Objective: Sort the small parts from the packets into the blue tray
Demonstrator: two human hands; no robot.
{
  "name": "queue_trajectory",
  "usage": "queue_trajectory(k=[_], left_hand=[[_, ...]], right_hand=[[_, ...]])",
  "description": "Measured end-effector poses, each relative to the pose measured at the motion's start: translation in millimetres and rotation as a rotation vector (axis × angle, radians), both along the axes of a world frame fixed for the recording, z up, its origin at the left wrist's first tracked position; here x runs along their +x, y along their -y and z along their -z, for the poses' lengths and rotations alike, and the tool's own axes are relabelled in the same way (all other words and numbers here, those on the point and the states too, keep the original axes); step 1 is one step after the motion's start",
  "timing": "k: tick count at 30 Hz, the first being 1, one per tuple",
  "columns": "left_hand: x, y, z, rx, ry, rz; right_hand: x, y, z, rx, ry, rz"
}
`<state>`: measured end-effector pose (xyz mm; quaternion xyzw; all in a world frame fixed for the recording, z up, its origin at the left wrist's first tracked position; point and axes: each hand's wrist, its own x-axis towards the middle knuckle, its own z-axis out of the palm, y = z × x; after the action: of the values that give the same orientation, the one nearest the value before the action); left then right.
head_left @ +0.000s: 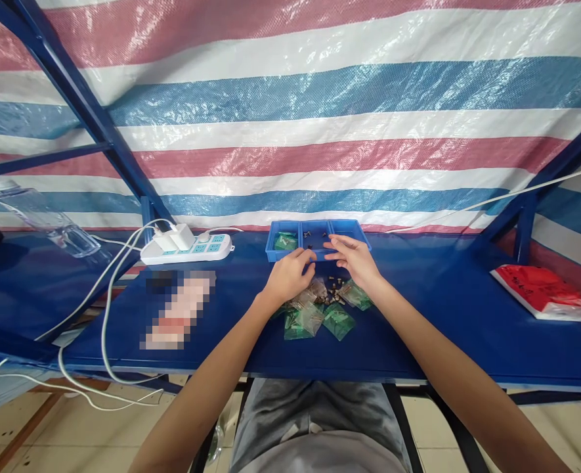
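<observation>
Left hand [289, 276]: curled, fingertips pinched near the front wall of the blue compartment tray [290, 253]; what was held could not be told. Right hand [352, 259]: fingers spread, hovering over that wall, nothing seen gripped. Small dark parts [333, 289] and green packets [338, 320] were heaped on the blue table [442, 328] just below both hands. Judged best handled by pinching one part at a time, low over the compartment. Compartment contents were largely hidden; part shapes were too small to make out.

Small bags [320, 315] lie before the tray [275, 253], power strip [192, 249] left.
</observation>
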<state>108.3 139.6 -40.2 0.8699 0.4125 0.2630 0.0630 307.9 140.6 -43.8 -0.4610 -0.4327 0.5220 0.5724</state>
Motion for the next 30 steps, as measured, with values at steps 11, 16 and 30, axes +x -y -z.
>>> queue_trajectory(k=[11,16,30], left_hand=[[-10,0,-10.7,-0.144,-0.216,0.196],[-10,-1,-8.6,-0.172,-0.214,0.219],[-9,-9,-2.0,-0.123,0.16,0.119]], right_hand=[[12,8,-9.4,0.061,0.462,-0.131],[-1,12,-2.6,0.177,0.807,-0.186],[-6,15,1.1,0.228,0.78,-0.237]])
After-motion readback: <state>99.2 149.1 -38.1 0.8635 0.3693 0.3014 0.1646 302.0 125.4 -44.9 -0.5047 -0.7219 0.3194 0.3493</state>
